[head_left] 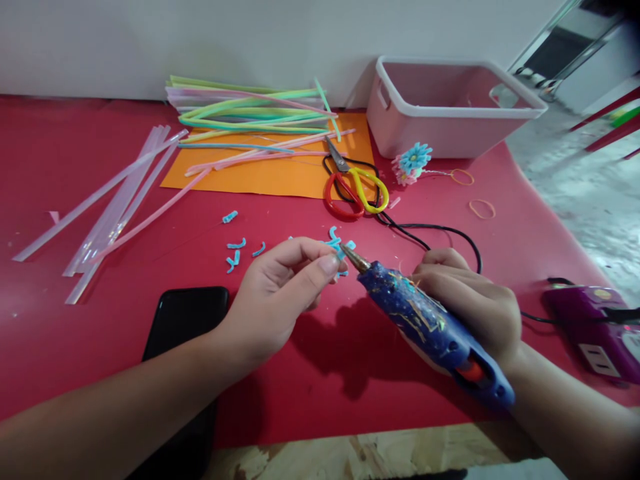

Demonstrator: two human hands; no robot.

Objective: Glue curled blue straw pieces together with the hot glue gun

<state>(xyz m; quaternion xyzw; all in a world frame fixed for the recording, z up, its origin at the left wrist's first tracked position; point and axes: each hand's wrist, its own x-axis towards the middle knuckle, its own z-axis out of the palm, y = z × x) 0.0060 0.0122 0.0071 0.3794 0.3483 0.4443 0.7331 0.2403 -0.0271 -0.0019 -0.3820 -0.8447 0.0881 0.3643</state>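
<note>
My left hand (280,293) pinches a small light-blue pipe cleaner piece (341,255) between thumb and forefinger. Wrapped round a blue glue gun (415,307) is my right hand (470,300); the metal nozzle points left and meets or nearly meets the blue piece. Dried glue strands cling to the gun's body. More short blue pipe cleaner pieces (233,260) lie on the red table, some partly behind my left fingers. A blue bit on a thin wire (230,217) rests farther back. Finished blue and pink flowers (415,159) lie near the basket.
Red-and-yellow-handled scissors (345,183) and bundled pipe cleaners (250,110) lie on orange card (225,180). Clear glue sticks (115,207) are at left, a black phone (195,313) by my left forearm. A pink basket (430,127), rubber bands (482,209), a black cord (450,230) and purple power strip (595,327) are right.
</note>
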